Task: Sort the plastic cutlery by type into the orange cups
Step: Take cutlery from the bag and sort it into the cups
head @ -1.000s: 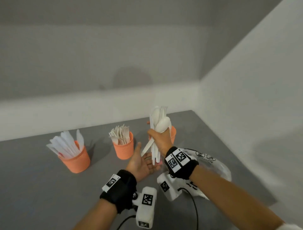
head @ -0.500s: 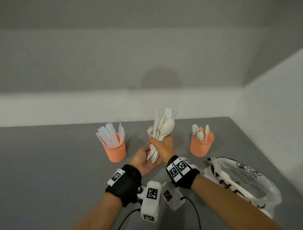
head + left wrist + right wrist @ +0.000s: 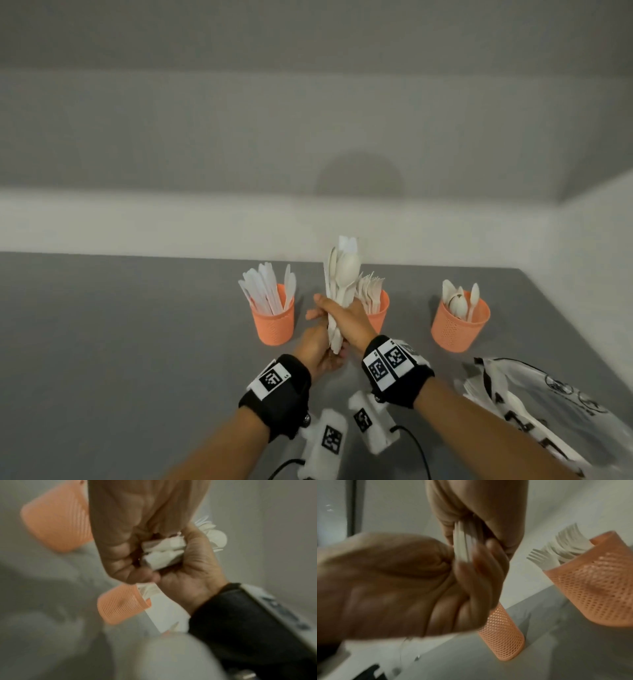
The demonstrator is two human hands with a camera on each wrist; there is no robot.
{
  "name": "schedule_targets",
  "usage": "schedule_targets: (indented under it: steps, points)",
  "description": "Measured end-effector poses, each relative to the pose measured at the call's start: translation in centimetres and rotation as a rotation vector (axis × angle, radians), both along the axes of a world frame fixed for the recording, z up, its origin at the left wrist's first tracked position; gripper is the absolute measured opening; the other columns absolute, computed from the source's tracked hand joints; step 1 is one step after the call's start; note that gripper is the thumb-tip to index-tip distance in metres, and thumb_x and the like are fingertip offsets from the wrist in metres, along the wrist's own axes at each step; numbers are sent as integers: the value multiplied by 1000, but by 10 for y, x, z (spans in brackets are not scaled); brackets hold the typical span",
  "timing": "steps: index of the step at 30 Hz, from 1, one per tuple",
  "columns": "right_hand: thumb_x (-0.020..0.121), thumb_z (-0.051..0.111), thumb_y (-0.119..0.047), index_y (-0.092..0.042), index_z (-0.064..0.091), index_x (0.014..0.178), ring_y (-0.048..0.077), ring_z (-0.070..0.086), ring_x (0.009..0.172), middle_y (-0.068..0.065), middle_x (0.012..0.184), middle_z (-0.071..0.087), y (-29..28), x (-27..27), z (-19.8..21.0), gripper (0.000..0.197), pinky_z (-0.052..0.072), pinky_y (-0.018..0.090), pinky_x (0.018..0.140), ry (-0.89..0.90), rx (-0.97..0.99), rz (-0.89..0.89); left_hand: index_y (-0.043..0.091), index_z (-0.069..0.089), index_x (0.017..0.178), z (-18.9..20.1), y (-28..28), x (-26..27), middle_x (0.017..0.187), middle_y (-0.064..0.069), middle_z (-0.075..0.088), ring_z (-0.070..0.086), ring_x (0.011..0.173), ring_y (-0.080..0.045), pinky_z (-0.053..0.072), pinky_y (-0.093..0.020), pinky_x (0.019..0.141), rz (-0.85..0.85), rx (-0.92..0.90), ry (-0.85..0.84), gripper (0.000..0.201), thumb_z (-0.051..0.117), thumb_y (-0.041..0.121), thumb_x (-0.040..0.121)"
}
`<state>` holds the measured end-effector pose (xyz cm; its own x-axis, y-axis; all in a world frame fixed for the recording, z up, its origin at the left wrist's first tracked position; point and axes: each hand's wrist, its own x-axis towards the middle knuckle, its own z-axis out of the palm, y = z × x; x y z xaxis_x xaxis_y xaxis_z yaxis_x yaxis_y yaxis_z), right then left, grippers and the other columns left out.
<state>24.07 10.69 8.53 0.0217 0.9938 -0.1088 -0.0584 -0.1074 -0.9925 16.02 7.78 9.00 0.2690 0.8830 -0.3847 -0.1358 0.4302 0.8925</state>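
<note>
Right of your fingers (image 3: 320, 301), a crumpled clear plastic bag (image 3: 561, 407) with black print lies on the grey bench (image 3: 120, 342). Beyond your fingers, a grey wall (image 3: 239, 137) borders the bench.

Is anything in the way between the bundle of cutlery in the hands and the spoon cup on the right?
Nothing visible. The right hand grips the cutlery bundle upright in front of the fork cup, with the left hand at its lower ends. The table between there and the spoon cup is bare.
</note>
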Motion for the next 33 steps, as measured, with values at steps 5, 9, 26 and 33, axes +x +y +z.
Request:
schedule_targets:
  steps: [5,9,26,33]
  points:
    - [87,64,-19,-11,50,70,13,48,40,-3,41,46,10,15,-3,23,45,23,45,163,-85,-45,14,50,79,-1,27,-29,72,-2,53,51,55,-8,39,-20,50,91,231,369,17,44,18,96]
    - [90,60,-15,-12,54,81,7,38,30,-4,41,45,6,15,-7,11,34,17,34,126,-125,115,9,58,99,14,50,-34,83,0,58,54,70,-11,44,-21,58,160,296,213,14,50,18,94]
    - [85,60,-29,-20,46,71,3,31,29,-8,38,37,3,27,-10,22,30,16,34,236,-306,305,20,51,83,38,78,-55,64,1,38,33,43,-5,28,-17,42,299,367,145,13,56,29,90]
    - [85,47,-23,-24,51,48,3,37,32,-9,33,38,-2,10,-1,37,36,16,44,221,-396,678,14,58,84,25,50,-39,66,0,57,54,61,-12,40,-22,56,-187,272,-70,32,73,34,65]
